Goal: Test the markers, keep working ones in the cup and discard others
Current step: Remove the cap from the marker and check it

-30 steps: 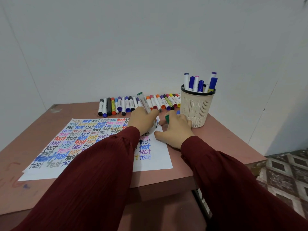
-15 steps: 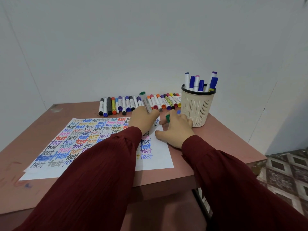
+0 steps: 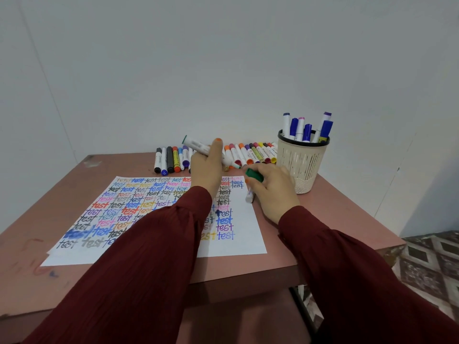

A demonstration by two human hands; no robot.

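- Clamped in the curled fingers of the left hand: an uncapped white marker, slanted, with its green butt up to the left and its green tip down to the right, over the far edge of the paper.
- Pinched between thumb and fingers of the right hand: the green cap, just right of the marker's tip and apart from it.
- Lying under that hand at the paper's right edge: a second marker, only its near end in view. Cannot tell whether gripped or merely covered.
- Just right of the right hand, near the table's far right corner: the cream slotted cup, upright, with several blue- and purple-capped markers standing in it.
- Along the far edge, against the wall: a row of capped markers lying side by side, partly hidden behind the left hand and ending just beside the cup.
- On the paper: coloured "test" words across left and middle, and a blank strip down the right side and along the near edge.
- Open tabletop between the paper and the right edge; beyond that edge, patterned floor tiles.
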